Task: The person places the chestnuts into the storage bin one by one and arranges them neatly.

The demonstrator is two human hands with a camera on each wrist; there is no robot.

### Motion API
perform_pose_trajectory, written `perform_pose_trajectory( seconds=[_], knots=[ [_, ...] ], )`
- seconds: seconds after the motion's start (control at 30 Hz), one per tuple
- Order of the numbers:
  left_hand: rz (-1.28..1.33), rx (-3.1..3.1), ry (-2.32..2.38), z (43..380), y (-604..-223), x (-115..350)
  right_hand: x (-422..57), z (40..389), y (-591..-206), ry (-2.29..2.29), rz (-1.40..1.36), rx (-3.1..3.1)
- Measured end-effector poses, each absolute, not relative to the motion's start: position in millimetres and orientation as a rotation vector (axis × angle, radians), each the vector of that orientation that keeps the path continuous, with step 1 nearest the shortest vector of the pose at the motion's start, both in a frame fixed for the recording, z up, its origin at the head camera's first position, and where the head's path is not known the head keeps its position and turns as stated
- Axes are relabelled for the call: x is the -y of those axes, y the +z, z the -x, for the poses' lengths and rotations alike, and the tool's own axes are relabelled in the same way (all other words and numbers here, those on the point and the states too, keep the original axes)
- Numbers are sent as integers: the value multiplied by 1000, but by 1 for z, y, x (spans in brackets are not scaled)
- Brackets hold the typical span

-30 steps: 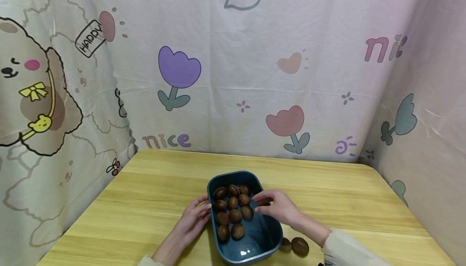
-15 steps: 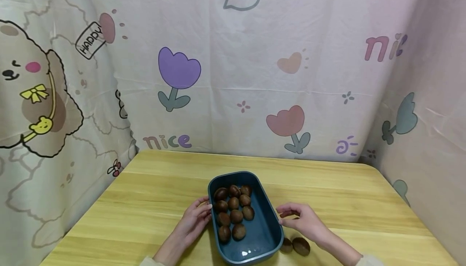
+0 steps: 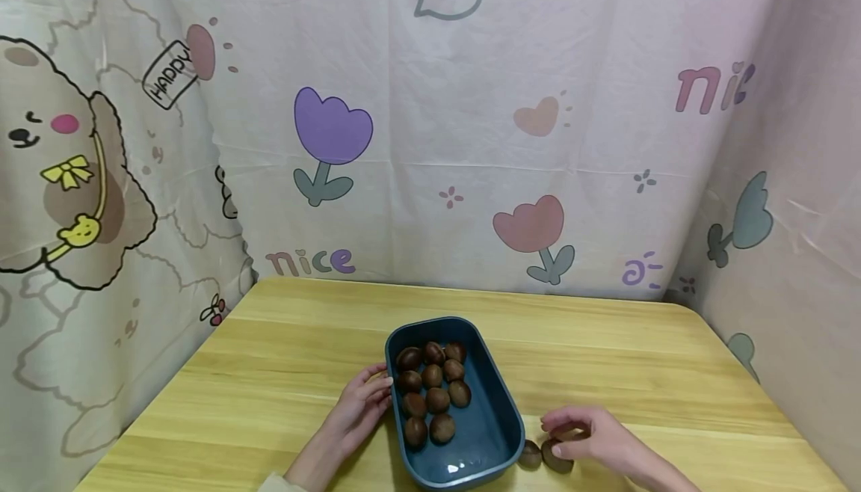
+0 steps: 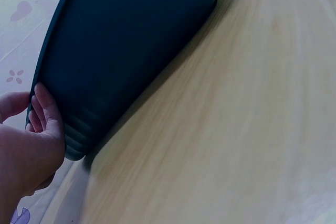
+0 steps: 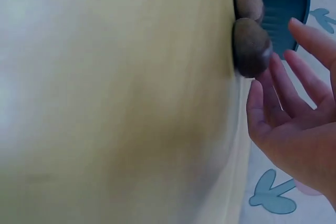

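Observation:
A dark blue rectangular box [image 3: 484, 432] holds several brown chestnuts [image 3: 437, 401], grouped toward its left and far side. My left hand [image 3: 359, 410] touches the outside of the box's left wall, its fingertips by the rim; the left wrist view shows this hand [image 4: 31, 142] against the wall. Two more chestnuts lie outside, close to the box's near right corner: a smaller one [image 3: 530, 454] and a larger one [image 3: 555, 457]. Over the larger chestnut [image 5: 252, 48] my right hand [image 3: 592, 440] reaches with parted thumb and fingers, which do not grip it in the right wrist view.
The wooden table [image 3: 323, 327] has light yellow grain. Behind it hangs a printed cloth [image 3: 430, 103] with tulips and hearts, and more cloth flanks the left and right sides.
My right hand has moved out of the box, rightward and toward me, to the larger loose chestnut. The left hand stays at the box's side.

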State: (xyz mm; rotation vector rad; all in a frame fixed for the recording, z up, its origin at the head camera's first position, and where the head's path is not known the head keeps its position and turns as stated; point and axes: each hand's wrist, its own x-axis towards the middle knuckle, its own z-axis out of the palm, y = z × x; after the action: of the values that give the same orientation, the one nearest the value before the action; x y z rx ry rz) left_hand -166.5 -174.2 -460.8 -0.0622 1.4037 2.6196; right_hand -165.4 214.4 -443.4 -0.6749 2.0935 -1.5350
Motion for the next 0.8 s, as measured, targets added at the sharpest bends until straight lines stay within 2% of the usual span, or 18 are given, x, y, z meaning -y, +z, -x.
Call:
perform_pose_trajectory(
  seconds=[0.6, 0.8],
  knots=[
    [98, -1417, 2611, 167, -461, 174, -224, 165, -456, -1405, 862, -2058],
    [90, -1399, 2620, 167, -460, 174, -224, 163, -451, -1386, 752, -2082]
  ],
)
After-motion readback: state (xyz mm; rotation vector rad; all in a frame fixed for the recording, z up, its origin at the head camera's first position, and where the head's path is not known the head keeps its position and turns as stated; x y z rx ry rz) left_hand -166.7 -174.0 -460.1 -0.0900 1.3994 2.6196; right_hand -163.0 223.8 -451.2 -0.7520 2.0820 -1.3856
